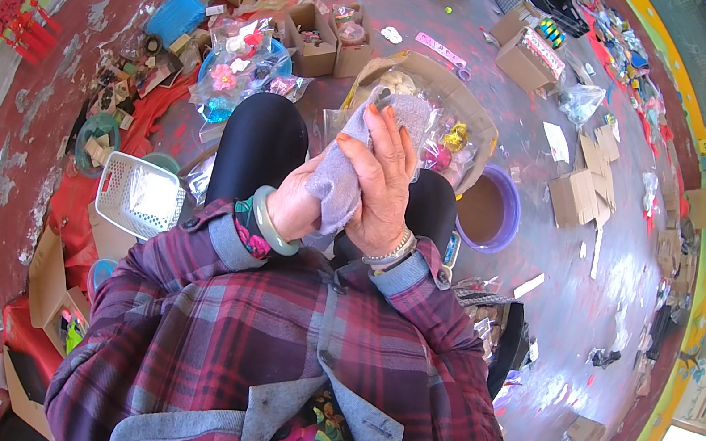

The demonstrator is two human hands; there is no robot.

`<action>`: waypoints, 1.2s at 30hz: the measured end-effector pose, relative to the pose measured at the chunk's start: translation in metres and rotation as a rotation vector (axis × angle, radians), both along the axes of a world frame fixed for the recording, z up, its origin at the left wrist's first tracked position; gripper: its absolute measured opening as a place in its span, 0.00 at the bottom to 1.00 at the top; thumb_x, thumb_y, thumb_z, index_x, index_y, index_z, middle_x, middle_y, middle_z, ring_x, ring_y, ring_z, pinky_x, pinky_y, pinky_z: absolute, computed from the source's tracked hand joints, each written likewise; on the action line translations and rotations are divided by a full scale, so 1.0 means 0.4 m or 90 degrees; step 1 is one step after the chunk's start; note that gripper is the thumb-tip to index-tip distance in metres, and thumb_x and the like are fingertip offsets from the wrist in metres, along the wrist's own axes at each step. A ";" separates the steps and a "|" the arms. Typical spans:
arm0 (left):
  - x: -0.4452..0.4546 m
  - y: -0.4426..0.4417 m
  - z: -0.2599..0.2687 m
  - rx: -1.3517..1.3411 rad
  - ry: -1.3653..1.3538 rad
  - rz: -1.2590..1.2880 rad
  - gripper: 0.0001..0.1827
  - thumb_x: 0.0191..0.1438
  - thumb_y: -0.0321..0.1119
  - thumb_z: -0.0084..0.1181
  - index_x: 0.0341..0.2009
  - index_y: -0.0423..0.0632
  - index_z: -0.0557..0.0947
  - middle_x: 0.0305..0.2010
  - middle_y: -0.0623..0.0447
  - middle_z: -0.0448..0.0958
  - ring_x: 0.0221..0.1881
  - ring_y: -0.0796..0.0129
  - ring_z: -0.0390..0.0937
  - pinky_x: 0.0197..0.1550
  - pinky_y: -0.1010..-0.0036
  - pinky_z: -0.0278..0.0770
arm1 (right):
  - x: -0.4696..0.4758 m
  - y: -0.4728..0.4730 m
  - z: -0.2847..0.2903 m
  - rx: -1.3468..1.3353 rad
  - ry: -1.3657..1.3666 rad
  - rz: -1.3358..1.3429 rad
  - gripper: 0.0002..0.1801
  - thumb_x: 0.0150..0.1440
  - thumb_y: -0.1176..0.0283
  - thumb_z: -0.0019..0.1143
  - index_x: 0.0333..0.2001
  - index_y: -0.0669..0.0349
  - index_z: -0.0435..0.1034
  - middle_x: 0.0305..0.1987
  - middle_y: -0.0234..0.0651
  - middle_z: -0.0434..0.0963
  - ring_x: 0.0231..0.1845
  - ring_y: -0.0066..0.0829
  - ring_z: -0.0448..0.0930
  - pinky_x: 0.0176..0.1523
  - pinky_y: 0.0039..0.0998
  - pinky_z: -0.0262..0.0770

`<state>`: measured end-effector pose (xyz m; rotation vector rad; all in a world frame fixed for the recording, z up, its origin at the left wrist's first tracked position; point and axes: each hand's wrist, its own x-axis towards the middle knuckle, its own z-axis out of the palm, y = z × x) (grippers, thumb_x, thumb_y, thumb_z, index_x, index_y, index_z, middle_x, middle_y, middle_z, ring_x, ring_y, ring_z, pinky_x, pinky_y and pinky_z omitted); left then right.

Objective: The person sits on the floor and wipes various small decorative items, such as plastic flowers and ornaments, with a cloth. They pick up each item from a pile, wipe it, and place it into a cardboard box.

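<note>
A lavender-grey fuzzy cloth (334, 184) is sandwiched between my two hands above my lap. My left hand (294, 195), with a pale bangle at its wrist, is under the cloth, which hides its fingers. Pressed over the cloth's right side is my right hand (381, 187), its fingers stretched forward and its nails orange. Just beyond, an open cardboard box (484, 127) stands by my knees. It holds clear bags with a gold pompom (456, 137) and a pink pompom (436, 158).
A purple basin (514, 219) of brownish water stands right of my knee. To the left are a white plastic basket (135, 227) and a blue tub (287, 62) heaped with bagged flower ornaments. Cardboard boxes (310, 45) stand ahead; flattened cardboard (576, 198) lies on the floor at right.
</note>
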<state>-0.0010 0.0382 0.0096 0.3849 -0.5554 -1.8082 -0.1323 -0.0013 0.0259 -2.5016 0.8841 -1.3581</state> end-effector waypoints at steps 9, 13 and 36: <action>0.029 -0.022 0.081 0.069 0.071 -0.119 0.25 0.60 0.34 0.35 0.61 0.42 0.55 0.58 0.48 0.63 0.58 0.59 0.63 0.60 0.58 0.60 | -0.061 -0.063 -0.066 0.174 -0.288 -0.001 0.24 0.47 0.70 0.58 0.49 0.63 0.65 0.53 0.44 0.70 0.57 0.40 0.68 0.59 0.34 0.60; 0.072 -0.008 0.109 -0.014 0.004 -0.098 0.27 0.59 0.37 0.36 0.61 0.42 0.55 0.59 0.43 0.61 0.60 0.53 0.61 0.61 0.51 0.57 | -0.077 -0.064 -0.059 0.370 -0.309 -0.054 0.20 0.51 0.71 0.55 0.48 0.65 0.64 0.48 0.38 0.72 0.48 0.29 0.73 0.52 0.28 0.69; 0.181 -0.018 0.063 -0.023 -0.029 0.118 0.25 0.59 0.36 0.37 0.60 0.42 0.58 0.56 0.48 0.66 0.56 0.58 0.66 0.57 0.58 0.63 | -0.117 -0.028 -0.067 0.805 -0.877 0.302 0.19 0.59 0.69 0.44 0.54 0.61 0.58 0.49 0.37 0.69 0.49 0.32 0.72 0.51 0.33 0.71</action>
